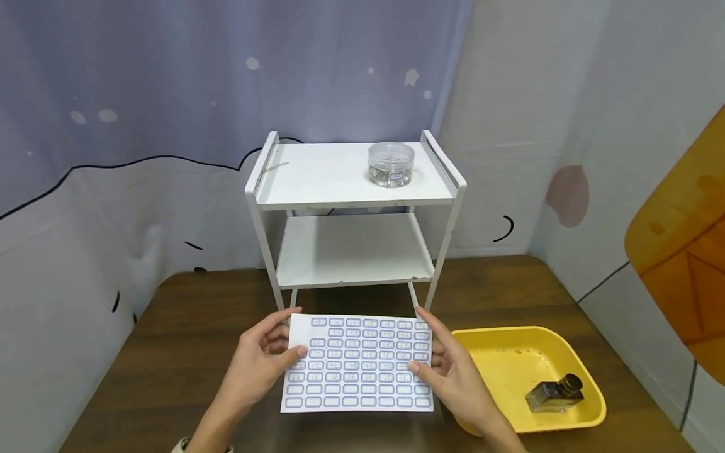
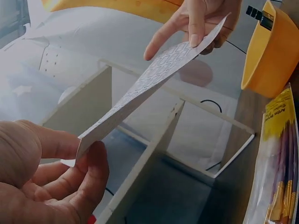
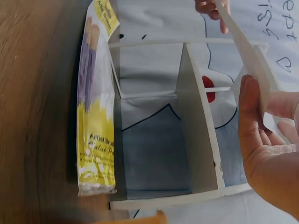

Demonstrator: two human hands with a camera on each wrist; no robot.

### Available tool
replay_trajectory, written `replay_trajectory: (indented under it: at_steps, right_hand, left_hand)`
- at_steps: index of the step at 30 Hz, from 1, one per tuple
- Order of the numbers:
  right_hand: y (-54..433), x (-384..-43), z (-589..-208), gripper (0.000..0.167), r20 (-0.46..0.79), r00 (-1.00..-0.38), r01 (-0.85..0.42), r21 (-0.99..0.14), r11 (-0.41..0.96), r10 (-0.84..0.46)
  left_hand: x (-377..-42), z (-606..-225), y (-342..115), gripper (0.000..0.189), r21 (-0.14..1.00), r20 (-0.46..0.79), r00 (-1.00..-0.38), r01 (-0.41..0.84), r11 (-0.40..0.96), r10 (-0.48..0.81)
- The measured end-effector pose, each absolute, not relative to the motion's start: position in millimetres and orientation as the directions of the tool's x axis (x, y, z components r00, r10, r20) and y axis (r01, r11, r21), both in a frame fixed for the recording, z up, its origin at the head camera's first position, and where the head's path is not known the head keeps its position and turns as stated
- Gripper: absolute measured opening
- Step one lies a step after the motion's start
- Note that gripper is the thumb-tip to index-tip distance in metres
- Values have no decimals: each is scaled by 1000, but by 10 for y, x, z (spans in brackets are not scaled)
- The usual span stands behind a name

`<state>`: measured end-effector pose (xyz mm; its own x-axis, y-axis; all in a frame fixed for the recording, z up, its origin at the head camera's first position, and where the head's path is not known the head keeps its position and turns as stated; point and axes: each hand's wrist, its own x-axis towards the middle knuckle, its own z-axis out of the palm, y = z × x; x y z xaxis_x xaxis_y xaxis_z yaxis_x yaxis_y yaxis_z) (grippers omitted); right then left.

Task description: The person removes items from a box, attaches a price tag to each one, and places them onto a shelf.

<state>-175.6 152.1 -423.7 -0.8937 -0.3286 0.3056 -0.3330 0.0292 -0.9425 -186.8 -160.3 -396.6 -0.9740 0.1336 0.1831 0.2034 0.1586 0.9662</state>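
Observation:
A white sheet of sticker labels, printed with rows of small blue-bordered boxes, is held up between both hands. The left hand pinches its left edge, thumb on the printed face and fingers behind. At the right edge the right hand grips it the same way, its index finger extended along the upper corner. Bare backing shows at the sheet's upper left, where the top rows have no label. In the left wrist view the sheet appears nearly edge-on and slightly bent.
Behind the sheet stands a white two-tier shelf, with a clear lidded jar bearing a similar label on top. A yellow tray at right contains a dark-capped glass bottle. A pack of artist brushes lies on the table before the shelf.

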Motion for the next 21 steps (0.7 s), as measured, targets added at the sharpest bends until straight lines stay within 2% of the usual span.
replay_trajectory:
  at_steps: [7,11,14,16,19,21]
  right_hand:
    - [1586,-1784,-4236,87,282,-925,-328,-930,164,-254]
    - [1571,-1779,-4169,87,356,-926,-375,-842,387,-122]
    - [1515,-1753,-4073,79,488,-873,-409,-718,563,-13]
    - [1457,-1725,-3993,71,584,-811,-441,-636,633,22]
    - [1345,-1666,-3872,57,694,-720,-520,-534,666,-6]
    - [1256,-1627,-3819,50,730,-681,-579,-485,655,-61]
  left_hand:
    - [-1848,-3980,-1532,62,965,210,-960,234,119,185]
    - [-1840,-3990,-1468,62,955,247,-953,270,123,174]
    - [-1837,-4006,-1414,58,947,268,-952,289,142,152]
    - [-1834,-4014,-1373,55,945,269,-954,288,154,137]
    - [-1824,-4015,-1300,50,949,255,-961,271,162,108]
    - [-1815,-4011,-1250,47,955,248,-965,259,146,89]
